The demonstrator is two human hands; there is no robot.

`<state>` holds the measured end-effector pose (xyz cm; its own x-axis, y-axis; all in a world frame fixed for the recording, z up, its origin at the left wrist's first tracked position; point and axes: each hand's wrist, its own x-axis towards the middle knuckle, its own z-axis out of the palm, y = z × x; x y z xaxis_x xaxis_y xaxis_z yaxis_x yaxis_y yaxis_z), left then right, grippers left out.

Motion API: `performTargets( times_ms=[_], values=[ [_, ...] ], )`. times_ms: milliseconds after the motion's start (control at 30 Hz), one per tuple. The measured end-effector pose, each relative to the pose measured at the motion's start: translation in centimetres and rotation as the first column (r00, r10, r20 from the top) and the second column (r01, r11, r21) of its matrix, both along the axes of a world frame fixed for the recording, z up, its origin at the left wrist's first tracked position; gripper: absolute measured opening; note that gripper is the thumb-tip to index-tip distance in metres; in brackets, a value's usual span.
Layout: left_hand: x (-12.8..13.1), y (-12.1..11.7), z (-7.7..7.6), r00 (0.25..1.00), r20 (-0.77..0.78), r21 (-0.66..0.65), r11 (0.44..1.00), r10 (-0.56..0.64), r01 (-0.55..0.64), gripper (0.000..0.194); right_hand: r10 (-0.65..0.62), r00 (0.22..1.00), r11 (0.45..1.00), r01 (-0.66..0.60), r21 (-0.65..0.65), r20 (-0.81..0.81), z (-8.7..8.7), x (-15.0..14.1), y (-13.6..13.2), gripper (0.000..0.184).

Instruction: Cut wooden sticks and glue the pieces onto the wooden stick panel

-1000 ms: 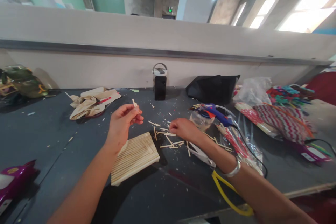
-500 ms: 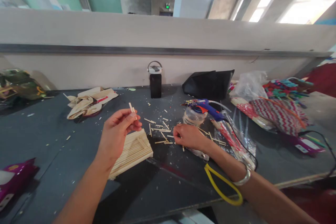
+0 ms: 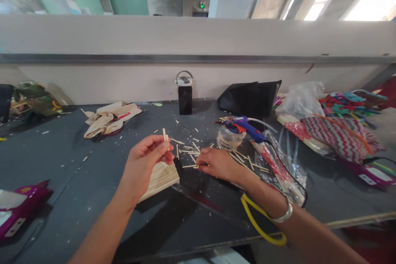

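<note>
Short wooden sticks (image 3: 165, 135) stand upright between the thumb and fingers of my left hand (image 3: 150, 156), which is raised above a panel of wooden sticks (image 3: 162, 179) laid side by side. Part of that panel is hidden behind the hand and wrist. My right hand (image 3: 216, 163) is low over the scattered cut sticks (image 3: 187, 152) on the dark table, fingertips bent down and drawn together among them. Whether a stick is in those fingertips I cannot make out. A yellow loop (image 3: 261, 225) lies below my right forearm, near the table edge.
A blue glue gun (image 3: 250, 128) rests on a clear round container (image 3: 230, 138), its cord trailing right past plastic-wrapped sticks (image 3: 280, 169). Behind stand a black phone (image 3: 185, 100) and a black pouch (image 3: 249, 99). Crumpled cloth (image 3: 108, 119) lies left, a purple packet (image 3: 23, 208) nearer.
My right hand has come down and left into the cut sticks, its fingers reaching lower. My left hand still pinches its sticks, now slightly lower. The view has shifted a little.
</note>
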<state>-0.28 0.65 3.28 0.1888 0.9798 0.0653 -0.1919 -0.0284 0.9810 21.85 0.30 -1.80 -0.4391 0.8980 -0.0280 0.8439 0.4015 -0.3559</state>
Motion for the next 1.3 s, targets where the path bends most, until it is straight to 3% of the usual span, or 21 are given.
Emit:
performTargets(
  times_ms=[200, 300, 367, 433, 533, 600, 900, 1300],
  values=[
    [0.4, -0.6, -0.4, 0.999, 0.038, -0.045, 0.998, -0.035, 0.037, 0.011, -0.103, 0.985, 0.993, 0.093, -0.074, -0.137, 0.0, 0.1, -0.3, 0.011],
    [1.0, -0.5, -0.3, 0.987, 0.134, -0.141, 0.984, -0.091, 0.11, 0.01, -0.161, 0.938, 0.985, 0.133, -0.108, -0.308, 1.6, 0.4, -0.2, 0.009],
    [1.7, -0.3, 0.1, 0.973, 0.204, -0.215, 0.965, -0.108, 0.152, 0.01, -0.202, 0.88, 0.979, 0.178, -0.095, -0.43, 3.4, 0.3, -0.2, 0.022],
    [2.4, 0.1, 0.7, 0.955, 0.275, -0.257, 0.949, -0.109, 0.182, 0.01, -0.251, 0.74, 0.968, 0.211, -0.138, -0.624, 5.4, -0.1, -0.3, 0.033],
    [3.6, 0.8, 1.7, 0.928, 0.35, -0.237, 0.945, -0.132, 0.224, 0.011, -0.309, 0.363, 0.951, 0.099, -0.293, -0.879, 7.7, -1.3, -0.5, 0.029],
    [4.1, 1.1, 2.3, 0.916, 0.365, -0.202, 0.947, -0.165, 0.251, 0.01, -0.319, 0.26, 0.946, 0.036, -0.321, -0.911, 8.4, -2.1, -0.3, 0.027],
    [3.6, 1.6, 2.2, 0.92, 0.346, -0.182, 0.949, -0.183, 0.257, 0.011, -0.39, 0.202, 0.916, -0.016, -0.401, -0.899, 7.9, -2.7, 0.7, 0.029],
    [4.6, 2.2, 3.0, 0.902, 0.362, -0.163, 0.937, -0.236, 0.31, 0.008, -0.36, 0.135, 0.931, -0.011, -0.364, -0.923, 7.9, -2.8, 0.6, 0.029]
  ],
)
